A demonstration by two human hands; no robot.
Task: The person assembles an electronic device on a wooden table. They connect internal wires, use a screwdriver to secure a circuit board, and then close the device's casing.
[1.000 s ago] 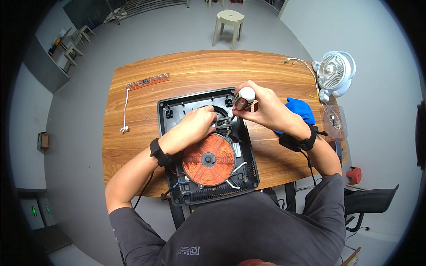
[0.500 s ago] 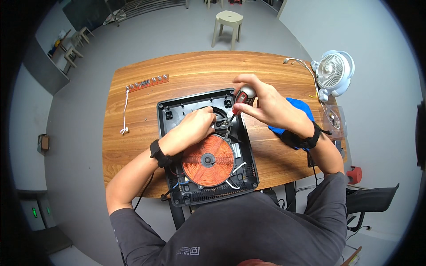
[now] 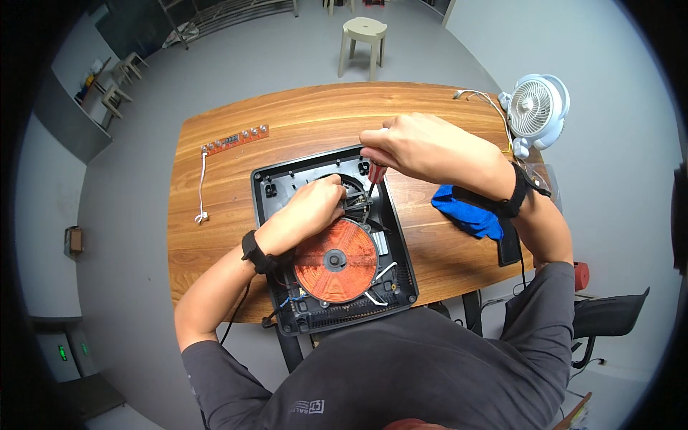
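Casing: hard, matte black plastic [image 3: 398, 244], a shallow rectangular tray with rounded corners, lying on the smooth, wood-grained table [image 3: 222, 186] right before the person.
Coil: here's the eye-catcher [image 3: 351, 276], a flat copper-orange disc, finely ridged, wound around a dark hub in the casing's nearer half.
Fan unit: round, black, ribbed [image 3: 356, 203], just beyond the coil.
Right hand: curled tight [image 3: 416, 147] around the screwdriver, up over the casing's far right corner.
Screwdriver: red and pale handle [image 3: 376, 173], dark shaft slanting down at the fan unit; tip contact, can't tell.
Left hand: narrow, fingers bunched [image 3: 312, 206] at the fan unit; any pinch is hidden.
Cloth: bright blue, crumpled [image 3: 466, 213], right of the casing.
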